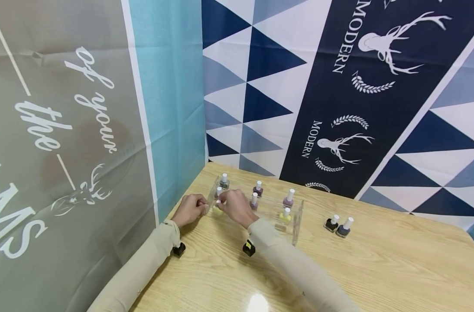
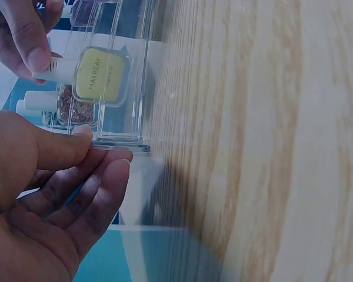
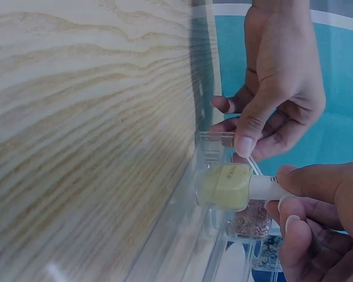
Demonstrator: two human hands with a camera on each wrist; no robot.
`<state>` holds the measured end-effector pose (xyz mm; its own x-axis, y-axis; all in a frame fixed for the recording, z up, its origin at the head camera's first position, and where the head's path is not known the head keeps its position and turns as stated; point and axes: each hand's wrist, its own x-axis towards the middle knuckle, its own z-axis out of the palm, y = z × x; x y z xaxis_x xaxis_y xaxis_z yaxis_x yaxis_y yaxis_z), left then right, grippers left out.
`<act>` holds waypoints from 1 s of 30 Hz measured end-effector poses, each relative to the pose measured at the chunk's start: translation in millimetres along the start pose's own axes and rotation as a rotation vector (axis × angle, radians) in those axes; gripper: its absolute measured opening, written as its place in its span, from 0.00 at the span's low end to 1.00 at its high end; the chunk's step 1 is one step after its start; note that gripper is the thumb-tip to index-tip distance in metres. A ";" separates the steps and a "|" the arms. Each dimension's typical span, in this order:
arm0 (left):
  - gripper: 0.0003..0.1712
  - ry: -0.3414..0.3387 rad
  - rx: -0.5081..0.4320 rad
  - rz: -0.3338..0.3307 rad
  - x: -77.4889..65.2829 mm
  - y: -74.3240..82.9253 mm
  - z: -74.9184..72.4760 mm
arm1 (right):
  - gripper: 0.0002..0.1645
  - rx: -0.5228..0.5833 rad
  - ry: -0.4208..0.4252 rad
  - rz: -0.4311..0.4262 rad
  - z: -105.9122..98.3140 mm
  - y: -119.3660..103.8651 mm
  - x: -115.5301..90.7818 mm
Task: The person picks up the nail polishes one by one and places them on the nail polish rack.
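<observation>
My right hand (image 1: 237, 207) pinches the white cap of a yellow nail polish bottle (image 3: 225, 187) between thumb and fingers. The bottle is at the left end of the front row of a clear stepped display rack (image 1: 297, 223), its label facing out. With thumb and fingertips, my left hand (image 1: 191, 209) grips the rack's left end. Behind the yellow bottle stands a glittery nail polish bottle (image 2: 76, 108), and farther back is a dark speckled one (image 1: 224, 183). Another yellow bottle (image 1: 285, 216) sits at the rack's right end, with mauve bottles (image 1: 288, 202) among the rows.
On the wooden table (image 1: 397, 251), a black bottle (image 1: 332, 224) and a dark blue bottle (image 1: 343, 230) stand right of the rack. A black bottle (image 1: 248, 248) lies in front, another dark one (image 1: 179, 249) by my left sleeve. Patterned curtains (image 1: 174, 86) border the table.
</observation>
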<state>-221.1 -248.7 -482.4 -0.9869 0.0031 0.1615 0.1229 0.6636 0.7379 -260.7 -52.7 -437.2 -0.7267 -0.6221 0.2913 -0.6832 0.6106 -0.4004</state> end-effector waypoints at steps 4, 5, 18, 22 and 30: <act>0.05 0.007 0.010 0.004 2.1 -0.2 1.3 | 0.06 -0.005 -0.007 0.006 1.8 0.2 1.4; 0.05 0.007 0.010 0.004 2.4 -0.4 1.5 | 0.06 -0.007 -0.009 0.007 2.2 0.4 1.6; 0.05 0.005 0.011 -0.003 -0.5 0.6 2.0 | 0.04 -0.026 0.004 -0.019 8.5 2.9 6.7; 0.06 0.003 0.017 -0.004 -0.7 0.9 2.5 | 0.05 -0.026 0.000 -0.015 10.1 1.6 6.5; 0.05 0.007 0.022 -0.009 0.5 -0.2 1.2 | 0.06 0.006 -0.005 0.014 8.8 -0.7 7.2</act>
<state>-221.7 -247.9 -483.2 -0.9871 -0.0081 0.1601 0.1119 0.6800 0.7246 -264.8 -61.9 -442.5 -0.7356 -0.6162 0.2812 -0.6727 0.6162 -0.4096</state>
